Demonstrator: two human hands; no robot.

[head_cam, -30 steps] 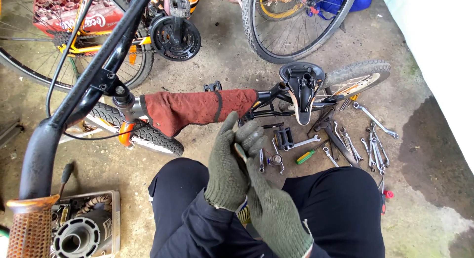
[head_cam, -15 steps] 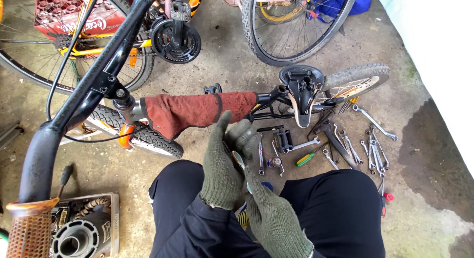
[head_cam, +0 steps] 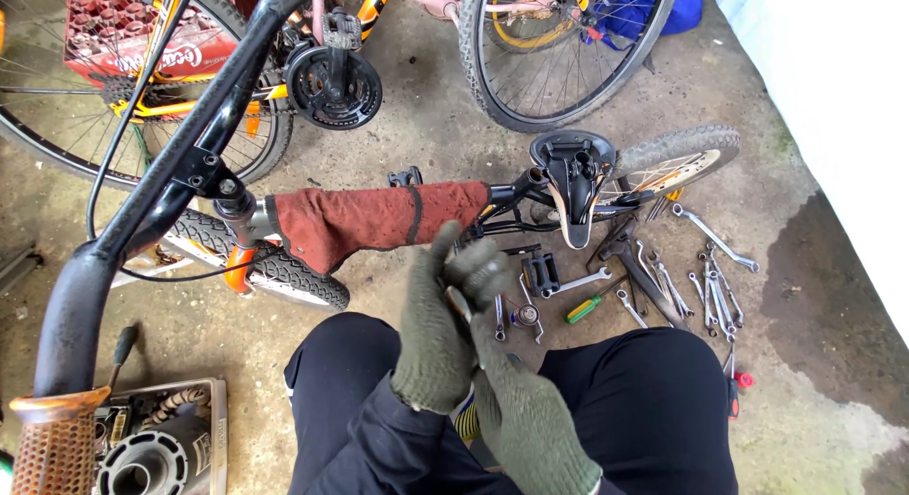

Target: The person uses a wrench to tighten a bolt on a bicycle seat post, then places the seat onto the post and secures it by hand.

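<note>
Both my hands wear dark green knit gloves and are pressed together above my knees. My left hand (head_cam: 432,336) stands upright, fingers pointing up, against my right hand (head_cam: 519,405), whose fingertips curl over near the top. Between the palms is a slender metal tool (head_cam: 458,303), and a yellow part of it (head_cam: 464,421) shows by the wrists. What kind of tool it is I cannot tell. Just ahead lies a small bicycle on its side, with a red cloth (head_cam: 374,220) wrapped round its frame and a black saddle (head_cam: 573,173).
Several wrenches (head_cam: 715,291), a green-and-yellow screwdriver (head_cam: 589,306) and a black pedal (head_cam: 542,270) lie on the concrete floor at right. A black handlebar with an orange grip (head_cam: 57,443) rises at left, above a parts box (head_cam: 156,443). Other bicycles' wheels (head_cam: 559,54) and a red crate (head_cam: 123,36) stand behind.
My hands stay together over my knees; the fingers have shifted slightly around the tool. Nothing else has moved.
</note>
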